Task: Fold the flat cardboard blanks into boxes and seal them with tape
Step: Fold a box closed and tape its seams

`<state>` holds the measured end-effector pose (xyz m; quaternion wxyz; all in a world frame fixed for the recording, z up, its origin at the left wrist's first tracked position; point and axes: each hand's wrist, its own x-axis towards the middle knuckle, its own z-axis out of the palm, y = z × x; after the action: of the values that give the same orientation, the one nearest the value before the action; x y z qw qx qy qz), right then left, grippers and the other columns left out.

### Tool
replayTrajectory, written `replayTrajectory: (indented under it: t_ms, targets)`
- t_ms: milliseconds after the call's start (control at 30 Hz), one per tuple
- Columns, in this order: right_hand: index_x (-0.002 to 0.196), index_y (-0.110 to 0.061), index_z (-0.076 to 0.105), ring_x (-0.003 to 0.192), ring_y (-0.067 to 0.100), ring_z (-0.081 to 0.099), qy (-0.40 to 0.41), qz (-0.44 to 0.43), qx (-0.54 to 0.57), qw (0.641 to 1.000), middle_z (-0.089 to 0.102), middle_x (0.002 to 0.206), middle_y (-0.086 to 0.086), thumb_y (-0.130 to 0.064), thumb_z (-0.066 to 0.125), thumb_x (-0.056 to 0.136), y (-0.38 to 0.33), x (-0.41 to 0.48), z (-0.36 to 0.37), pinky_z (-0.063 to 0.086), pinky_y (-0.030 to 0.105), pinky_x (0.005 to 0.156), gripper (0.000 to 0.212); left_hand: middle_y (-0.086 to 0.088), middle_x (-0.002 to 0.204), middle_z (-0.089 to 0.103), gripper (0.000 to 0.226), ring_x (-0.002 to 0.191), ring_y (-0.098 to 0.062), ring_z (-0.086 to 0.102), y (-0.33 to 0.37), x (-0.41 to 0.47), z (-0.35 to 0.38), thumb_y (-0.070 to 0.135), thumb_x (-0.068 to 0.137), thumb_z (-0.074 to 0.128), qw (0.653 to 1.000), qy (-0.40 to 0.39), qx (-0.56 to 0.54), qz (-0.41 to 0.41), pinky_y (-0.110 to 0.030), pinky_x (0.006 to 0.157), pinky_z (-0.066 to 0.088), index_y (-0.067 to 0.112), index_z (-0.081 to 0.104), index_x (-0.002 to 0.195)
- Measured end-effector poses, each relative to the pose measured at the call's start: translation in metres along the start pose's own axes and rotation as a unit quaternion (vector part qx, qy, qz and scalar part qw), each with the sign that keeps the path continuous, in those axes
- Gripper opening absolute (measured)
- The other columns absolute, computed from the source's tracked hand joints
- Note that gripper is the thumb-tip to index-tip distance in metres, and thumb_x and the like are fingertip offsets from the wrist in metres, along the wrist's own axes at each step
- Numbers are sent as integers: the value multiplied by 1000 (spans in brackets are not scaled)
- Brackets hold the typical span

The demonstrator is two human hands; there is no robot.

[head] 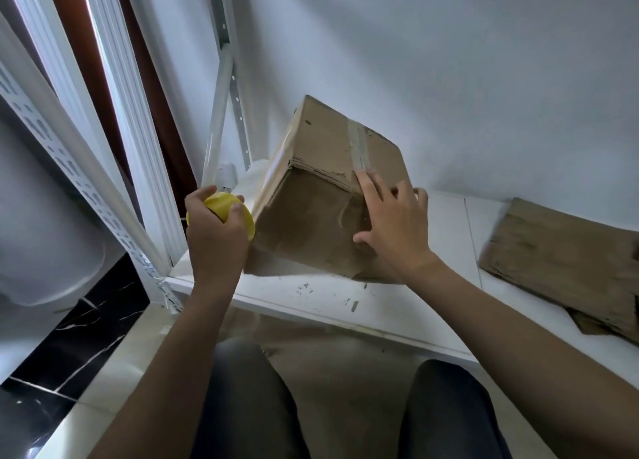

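Note:
A folded brown cardboard box (311, 216) stands tilted on one edge on the white shelf (345, 306), with a strip of clear tape (359, 147) running down its upper face. My right hand (390, 223) lies flat on the near face with fingers spread, pressing where the tape comes over the edge. My left hand (214, 237) grips a yellow tape roll (224, 206) just left of the box's lower left corner.
Flat cardboard blanks (567, 268) lie on the shelf at the right. White perforated rack posts (103, 196) rise at the left, with a wall close behind. My knees (345, 406) sit below the shelf's front edge, above a tiled floor.

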<state>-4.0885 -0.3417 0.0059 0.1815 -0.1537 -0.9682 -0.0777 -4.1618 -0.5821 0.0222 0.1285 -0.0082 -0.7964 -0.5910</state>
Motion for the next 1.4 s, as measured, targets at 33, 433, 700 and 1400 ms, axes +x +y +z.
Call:
replayTrajectory:
  t_ms: [33, 433, 700, 1400]
  targets:
    - [158, -30, 17, 117, 30, 49, 3, -6, 9, 1000, 35, 160, -4, -73, 79, 64, 5, -3, 5, 37, 47, 101, 120, 9, 117, 52, 43, 107, -16, 55, -1, 1, 4, 23, 97, 62, 1000, -10, 3, 3, -32, 86, 50, 24, 44, 136]
    - [147, -22, 33, 115, 32, 43, 56, 68, 81, 993, 44, 139, 6, -74, 80, 60, -26, 5, 31, 44, 49, 98, 112, 3, 116, 51, 40, 104, -20, 53, 9, 11, 31, 19, 98, 58, 996, -72, 43, -12, -49, 99, 51, 20, 45, 136]
    - [148, -41, 44, 137, 26, 42, 4, 222, 396, 891, 38, 154, -2, -69, 42, 96, 45, -6, 20, 37, 44, 109, 60, -5, 132, 50, 44, 112, -25, 52, 21, 11, 36, 41, 101, 56, 994, -94, 47, -29, -49, 99, 51, 24, 42, 138]
    - [139, -56, 42, 111, 17, 52, 22, 279, 361, 890, 36, 113, -10, -88, 45, 80, 121, -69, 27, 52, 44, 98, 68, 1, 113, 58, 66, 83, -15, 57, 25, -36, 111, 67, 89, 59, 963, -205, 165, -52, -37, 84, 48, 16, 49, 130]
